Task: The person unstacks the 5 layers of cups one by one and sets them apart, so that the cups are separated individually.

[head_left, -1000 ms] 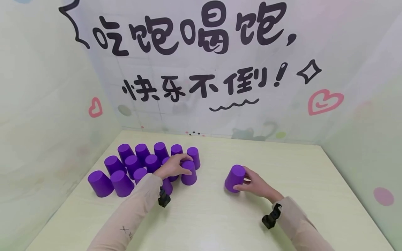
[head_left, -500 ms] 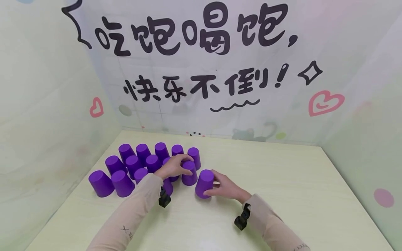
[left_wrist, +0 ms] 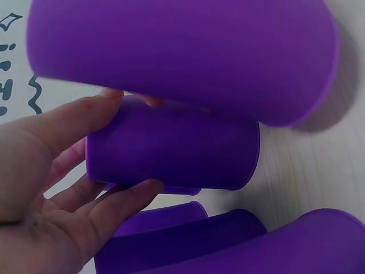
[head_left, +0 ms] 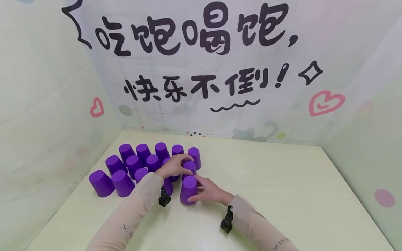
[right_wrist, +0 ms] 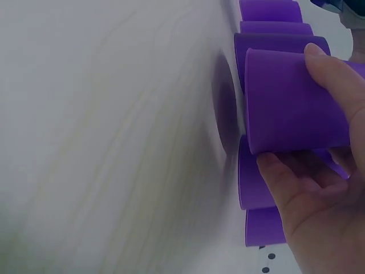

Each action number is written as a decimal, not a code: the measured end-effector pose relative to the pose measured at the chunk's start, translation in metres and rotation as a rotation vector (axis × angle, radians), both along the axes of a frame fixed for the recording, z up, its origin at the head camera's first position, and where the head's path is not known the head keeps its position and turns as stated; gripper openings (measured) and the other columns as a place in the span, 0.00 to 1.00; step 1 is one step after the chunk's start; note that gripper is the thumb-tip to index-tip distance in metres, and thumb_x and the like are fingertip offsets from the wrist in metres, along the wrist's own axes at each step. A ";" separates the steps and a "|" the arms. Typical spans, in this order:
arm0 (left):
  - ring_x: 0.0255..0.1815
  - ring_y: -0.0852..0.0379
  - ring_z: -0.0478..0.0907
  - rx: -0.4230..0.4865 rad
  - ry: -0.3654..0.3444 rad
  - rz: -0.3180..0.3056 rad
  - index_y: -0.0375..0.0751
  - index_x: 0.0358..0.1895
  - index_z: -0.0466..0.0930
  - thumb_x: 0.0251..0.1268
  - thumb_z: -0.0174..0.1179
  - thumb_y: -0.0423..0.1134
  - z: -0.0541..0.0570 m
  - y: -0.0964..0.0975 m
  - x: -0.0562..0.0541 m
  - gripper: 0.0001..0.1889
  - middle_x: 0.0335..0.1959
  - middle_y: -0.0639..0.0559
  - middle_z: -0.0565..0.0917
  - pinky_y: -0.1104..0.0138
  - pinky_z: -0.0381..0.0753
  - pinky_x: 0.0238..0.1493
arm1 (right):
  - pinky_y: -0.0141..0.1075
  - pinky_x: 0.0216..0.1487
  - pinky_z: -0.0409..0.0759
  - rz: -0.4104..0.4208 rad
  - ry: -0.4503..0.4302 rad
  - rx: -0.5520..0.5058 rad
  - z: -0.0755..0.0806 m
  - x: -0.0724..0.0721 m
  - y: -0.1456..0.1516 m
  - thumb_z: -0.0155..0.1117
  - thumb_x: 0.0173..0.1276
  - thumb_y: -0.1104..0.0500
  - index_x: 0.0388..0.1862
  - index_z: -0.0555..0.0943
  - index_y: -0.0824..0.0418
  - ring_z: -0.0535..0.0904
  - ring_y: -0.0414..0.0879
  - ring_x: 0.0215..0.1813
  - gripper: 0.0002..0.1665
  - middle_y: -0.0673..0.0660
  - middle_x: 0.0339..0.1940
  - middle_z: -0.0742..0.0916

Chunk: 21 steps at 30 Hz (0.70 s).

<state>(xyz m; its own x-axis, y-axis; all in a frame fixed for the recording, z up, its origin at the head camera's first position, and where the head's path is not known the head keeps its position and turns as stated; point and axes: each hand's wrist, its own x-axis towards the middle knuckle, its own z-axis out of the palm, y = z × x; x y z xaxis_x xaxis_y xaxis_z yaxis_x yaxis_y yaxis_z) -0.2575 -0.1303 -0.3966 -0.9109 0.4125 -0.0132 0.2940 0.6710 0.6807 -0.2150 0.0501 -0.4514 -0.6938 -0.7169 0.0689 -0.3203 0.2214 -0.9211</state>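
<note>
My left hand (head_left: 172, 167) grips an upside-down purple cup (left_wrist: 177, 148) at the right end of the cup group, thumb and fingers on opposite sides of it. A second upside-down purple cup (head_left: 188, 191) is held by my right hand (head_left: 210, 191), thumb on its near side. This cup stands in front of the left hand's one and partly covers it in the head view. In the right wrist view its rim shows slightly off the table (right_wrist: 142, 142), with a shadow beside it.
Several more upside-down purple cups (head_left: 102, 183) stand in rows on the left part of the table, some hidden by the left arm. One cup (head_left: 194, 158) stands behind the left fingertips. Printed cloth walls (head_left: 220, 122) enclose the back and sides.
My right hand has carried its cup leftward across the table, from well to the right to just in front of the left hand's cup. The left hand has stayed in place.
</note>
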 end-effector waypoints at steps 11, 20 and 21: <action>0.47 0.52 0.73 -0.011 0.014 -0.007 0.43 0.45 0.75 0.43 0.69 0.37 0.000 0.000 -0.001 0.21 0.45 0.48 0.77 0.60 0.72 0.49 | 0.33 0.55 0.69 -0.028 0.057 0.017 0.013 0.010 -0.018 0.66 0.53 0.66 0.62 0.61 0.67 0.70 0.52 0.57 0.38 0.62 0.56 0.73; 0.46 0.52 0.73 -0.013 0.007 0.001 0.44 0.45 0.75 0.44 0.69 0.37 0.001 0.000 0.001 0.21 0.45 0.48 0.77 0.60 0.73 0.48 | 0.30 0.54 0.70 -0.082 0.039 0.091 -0.001 0.006 -0.023 0.68 0.52 0.62 0.59 0.64 0.63 0.71 0.48 0.56 0.36 0.57 0.54 0.75; 0.46 0.52 0.73 -0.012 0.005 0.003 0.44 0.45 0.75 0.44 0.69 0.37 0.001 -0.001 0.001 0.20 0.45 0.49 0.77 0.60 0.73 0.48 | 0.29 0.54 0.70 -0.085 0.037 0.093 -0.003 0.005 -0.023 0.68 0.52 0.62 0.59 0.64 0.63 0.71 0.48 0.55 0.36 0.57 0.54 0.75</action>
<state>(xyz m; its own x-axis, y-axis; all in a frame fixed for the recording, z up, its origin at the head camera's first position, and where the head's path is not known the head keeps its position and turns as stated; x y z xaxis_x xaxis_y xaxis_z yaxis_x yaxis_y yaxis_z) -0.2564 -0.1310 -0.3960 -0.9120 0.4100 -0.0133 0.2959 0.6799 0.6709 -0.2096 0.0273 -0.4539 -0.7502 -0.6605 0.0311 -0.3300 0.3333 -0.8832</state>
